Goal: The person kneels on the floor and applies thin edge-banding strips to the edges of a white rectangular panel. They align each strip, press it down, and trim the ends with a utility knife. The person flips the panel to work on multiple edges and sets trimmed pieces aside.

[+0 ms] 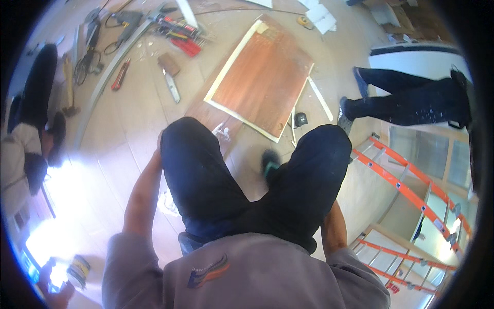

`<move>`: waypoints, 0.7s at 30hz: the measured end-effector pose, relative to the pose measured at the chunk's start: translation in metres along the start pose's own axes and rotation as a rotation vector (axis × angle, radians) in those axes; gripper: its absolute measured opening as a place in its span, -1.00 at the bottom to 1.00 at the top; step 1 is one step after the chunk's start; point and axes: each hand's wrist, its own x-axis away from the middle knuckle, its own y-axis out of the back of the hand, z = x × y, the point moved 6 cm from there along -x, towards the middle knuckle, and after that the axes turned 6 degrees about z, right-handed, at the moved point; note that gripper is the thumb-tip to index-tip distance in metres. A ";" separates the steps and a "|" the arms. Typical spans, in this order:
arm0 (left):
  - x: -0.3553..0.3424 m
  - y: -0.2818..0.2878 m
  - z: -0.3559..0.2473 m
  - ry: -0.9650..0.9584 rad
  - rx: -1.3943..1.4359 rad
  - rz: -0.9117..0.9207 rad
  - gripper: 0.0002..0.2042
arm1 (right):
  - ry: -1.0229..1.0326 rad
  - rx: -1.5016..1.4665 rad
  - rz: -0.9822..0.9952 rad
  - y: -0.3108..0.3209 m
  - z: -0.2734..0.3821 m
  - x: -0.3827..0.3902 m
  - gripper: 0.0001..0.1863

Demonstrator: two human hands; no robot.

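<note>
My left hand (158, 152) is against the outside of my left knee (185, 144), its fingers mostly hidden. My right forearm (334, 232) runs behind my right thigh, which hides that hand. In front of my knees a reddish-brown wooden panel (257, 82) with pale edging lies on a larger board (198, 110). Beside it are a black tape measure (301, 120), thin pale strips (320, 98) and, to the left, a grey utility knife (171, 87) by a brown block (167, 65).
Pliers, red-handled tools (188, 46), a red cutter (121, 73), glue gun (126, 23), hammer (71, 108) and grey strip (95, 98) lie ahead-left. Another person's dark-trousered legs (406, 105) are at right, near orange ladders (396, 183). Another person's legs (36, 92) are at left.
</note>
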 end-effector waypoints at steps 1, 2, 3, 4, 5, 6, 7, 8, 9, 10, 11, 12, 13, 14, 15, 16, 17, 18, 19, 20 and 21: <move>-0.005 0.003 0.001 -0.001 -0.001 -0.008 -0.86 | 0.007 -0.016 -0.019 -0.005 -0.006 0.003 -0.40; -0.004 0.006 0.012 0.017 -0.013 -0.019 -0.86 | 0.005 -0.029 -0.013 -0.018 -0.016 0.002 -0.39; -0.004 0.009 0.021 0.029 -0.016 -0.028 -0.87 | 0.018 -0.039 -0.010 -0.028 -0.020 -0.003 -0.39; -0.006 0.013 0.026 0.031 -0.027 -0.039 -0.87 | 0.023 -0.049 -0.012 -0.038 -0.024 -0.007 -0.39; -0.002 0.011 0.032 0.045 -0.026 -0.041 -0.87 | 0.034 -0.057 -0.017 -0.042 -0.025 -0.011 -0.39; -0.001 0.009 0.030 0.035 -0.030 -0.036 -0.87 | 0.028 -0.063 -0.029 -0.044 -0.034 -0.008 -0.39; 0.000 0.006 0.033 0.042 -0.026 -0.034 -0.88 | 0.038 -0.063 -0.041 -0.043 -0.037 -0.012 -0.38; 0.001 0.006 0.036 0.042 -0.028 -0.035 -0.88 | 0.055 -0.057 -0.052 -0.045 -0.037 -0.019 -0.38; 0.000 0.007 0.039 0.038 -0.030 -0.038 -0.88 | 0.078 -0.040 -0.065 -0.046 -0.033 -0.028 -0.38; 0.004 0.001 0.044 0.048 -0.021 -0.028 -0.88 | 0.108 -0.010 -0.094 -0.043 -0.026 -0.035 -0.38; 0.003 -0.003 0.046 0.042 -0.016 -0.022 -0.89 | 0.165 0.052 -0.136 -0.038 -0.011 -0.048 -0.37; 0.012 0.010 0.063 0.073 -0.025 -0.041 -0.89 | 0.229 0.103 -0.134 -0.053 0.008 -0.072 -0.37; 0.016 0.014 0.068 0.080 -0.030 -0.040 -0.89 | 0.298 0.193 -0.182 -0.051 0.029 -0.088 -0.37; 0.019 0.017 0.073 0.087 -0.028 -0.044 -0.89 | 0.368 0.313 -0.250 -0.051 0.058 -0.110 -0.37; 0.021 0.010 0.079 0.080 -0.021 -0.028 -0.89 | 0.373 0.425 -0.341 -0.048 0.070 -0.118 -0.31; 0.033 0.022 0.093 0.104 -0.027 -0.032 -0.90 | 0.366 0.387 -0.437 -0.062 0.080 -0.123 -0.30; 0.037 0.020 0.099 0.109 -0.017 -0.019 -0.90 | 0.341 0.368 -0.557 -0.063 0.085 -0.122 -0.29; 0.040 0.018 0.105 0.110 -0.011 -0.003 -0.90 | 0.315 0.353 -0.678 -0.057 0.086 -0.120 -0.28; 0.050 0.022 0.117 0.129 -0.006 0.007 -0.90 | 0.270 0.297 -0.711 -0.055 0.081 -0.126 -0.25; 0.070 0.042 0.137 0.176 -0.017 -0.008 -0.90 | 0.251 0.271 -0.666 -0.070 0.081 -0.137 -0.23; 0.086 0.054 0.151 0.207 -0.016 -0.004 -0.90 | 0.222 0.256 -0.636 -0.073 0.072 -0.145 -0.21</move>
